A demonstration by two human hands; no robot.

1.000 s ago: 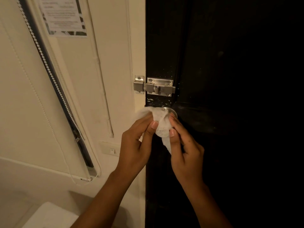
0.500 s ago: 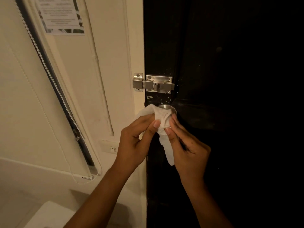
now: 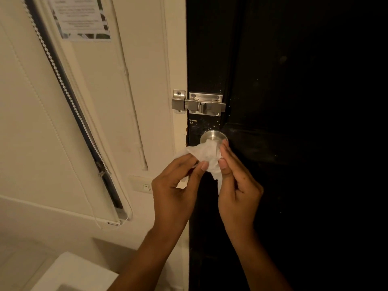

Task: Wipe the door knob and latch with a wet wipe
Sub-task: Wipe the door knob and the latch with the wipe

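A round brushed-metal door knob (image 3: 213,136) sits on the black door (image 3: 294,122), below a silver sliding latch (image 3: 199,105) that bridges door and cream frame. A crumpled white wet wipe (image 3: 206,154) is held just below the knob, its upper edge touching the knob's lower part. My left hand (image 3: 175,190) pinches the wipe's left side between thumb and fingers. My right hand (image 3: 237,185) grips its right side, fingertips beside the knob. The knob's top half is uncovered.
On the cream wall to the left are a light switch (image 3: 143,185), a roller blind (image 3: 31,122) with a bead chain (image 3: 69,89), and a paper notice (image 3: 81,17). A white surface (image 3: 69,274) lies at the bottom left.
Both hands with the wipe have slid down off the knob, so more of its metal face now shows. The wipe's hanging tail looks shorter, bunched between the hands.
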